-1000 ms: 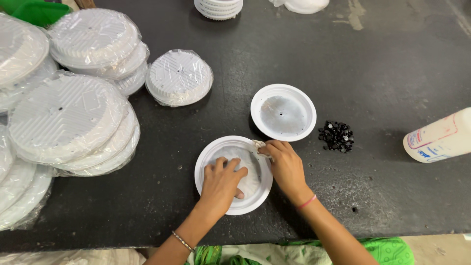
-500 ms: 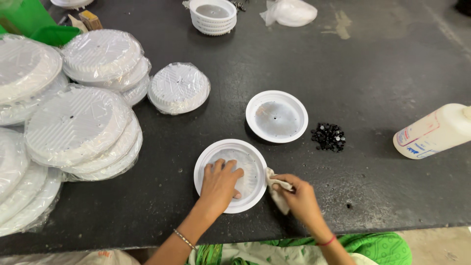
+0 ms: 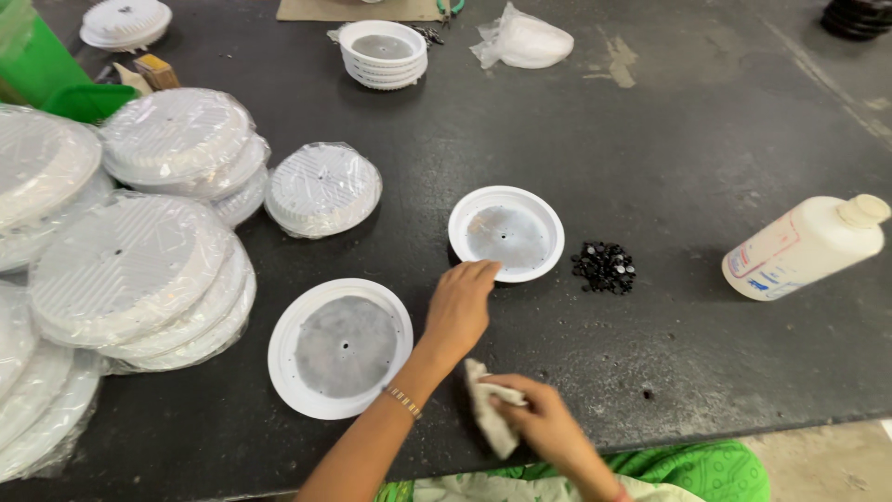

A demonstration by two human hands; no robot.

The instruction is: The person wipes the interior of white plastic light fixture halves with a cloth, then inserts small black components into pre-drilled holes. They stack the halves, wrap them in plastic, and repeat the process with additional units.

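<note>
My left hand [image 3: 460, 311] is reaching forward over the black worktable [image 3: 706, 139], fingers held loosely together and slightly curled, pinching nothing; the fingertips [image 3: 483, 270] are resting at the near rim of the smaller white round cover [image 3: 506, 233], which is lying open side up with a grey disc inside. My right hand [image 3: 544, 426] is sitting near the table's front edge, fingers pressed together and pinching a crumpled white cloth [image 3: 485, 409]. The cloth is hanging from the grip, just beside my left wrist.

The larger white round cover [image 3: 340, 348] is lying flat to the left of my left forearm, apart from both hands, its grey inner disc showing a small centre hole. A small heap of black pellets [image 3: 604, 267] is lying just right of the smaller cover. A white plastic bottle [image 3: 804, 246] is lying on its side further right. Stacks of plastic-wrapped white discs [image 3: 130, 270] are occupying the left side of the table.
</note>
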